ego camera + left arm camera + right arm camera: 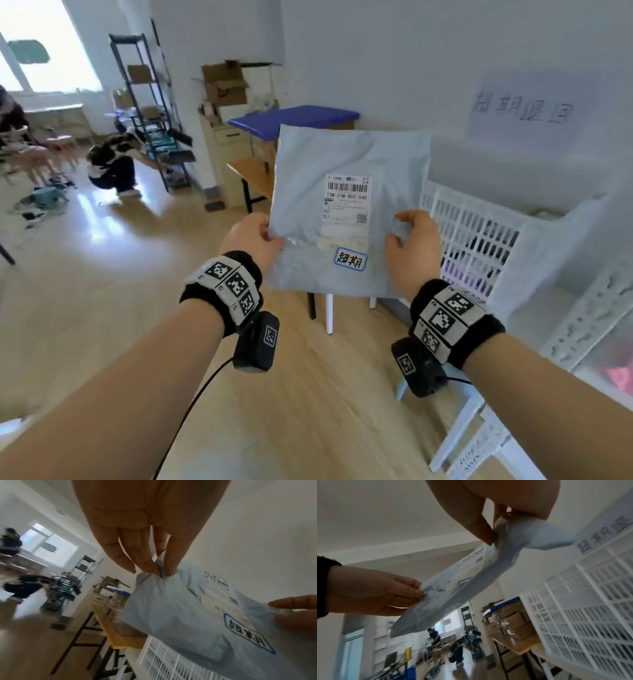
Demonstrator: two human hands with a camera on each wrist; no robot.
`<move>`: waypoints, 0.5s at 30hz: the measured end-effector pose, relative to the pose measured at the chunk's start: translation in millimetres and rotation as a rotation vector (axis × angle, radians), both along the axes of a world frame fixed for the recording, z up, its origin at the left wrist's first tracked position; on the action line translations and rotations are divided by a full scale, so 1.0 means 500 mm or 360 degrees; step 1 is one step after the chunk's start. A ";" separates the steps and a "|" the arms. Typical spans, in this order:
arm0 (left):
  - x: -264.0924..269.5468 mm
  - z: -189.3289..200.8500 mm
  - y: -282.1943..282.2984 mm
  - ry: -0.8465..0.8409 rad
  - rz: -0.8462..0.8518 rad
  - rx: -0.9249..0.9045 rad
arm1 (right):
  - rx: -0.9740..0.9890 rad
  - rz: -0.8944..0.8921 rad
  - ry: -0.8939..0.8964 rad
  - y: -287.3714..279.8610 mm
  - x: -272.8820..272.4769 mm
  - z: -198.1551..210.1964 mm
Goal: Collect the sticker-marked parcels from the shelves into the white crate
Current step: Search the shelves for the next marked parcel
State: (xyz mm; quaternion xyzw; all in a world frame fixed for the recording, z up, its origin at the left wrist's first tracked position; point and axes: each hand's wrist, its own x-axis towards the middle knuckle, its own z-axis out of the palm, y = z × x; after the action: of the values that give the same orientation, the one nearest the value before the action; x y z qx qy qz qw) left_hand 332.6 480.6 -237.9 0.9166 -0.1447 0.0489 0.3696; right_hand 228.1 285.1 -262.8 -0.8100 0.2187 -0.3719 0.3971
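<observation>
- Pale walls and a wood-look floor (291,394) framed the scene, with a handwritten paper sign (524,109) on the wall to the right.
- Left hand (251,236) pinched the left edge of the grey parcel (349,164), fingertips (150,568) bunching the plastic against the thumb.
- Right hand (412,246) pinched the opposite edge in the same way, thumb in front and fingers behind.
- Between them the parcel hung upright in the air, face toward the person, carrying a white shipping label (346,205) and below it a blue-bordered sticker (350,259).
- Just right of the parcel stood the white crate (479,236), its slatted wall beside the right hand.
- Farther back stood a blue-topped table (294,116), a black shelf rack (144,102) and a crouching person (113,164).
</observation>
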 end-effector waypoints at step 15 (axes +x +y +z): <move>0.331 0.123 -0.365 -0.0064 -0.0847 -0.0322 | -0.0041 -0.0567 0.0078 -0.264 0.191 0.155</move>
State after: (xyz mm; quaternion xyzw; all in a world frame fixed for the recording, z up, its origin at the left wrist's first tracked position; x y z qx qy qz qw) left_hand 498.1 297.9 -176.6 0.8037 -0.3819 -0.0173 0.4561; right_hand 323.4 152.9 -185.3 -0.7722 0.3636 -0.4193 0.3092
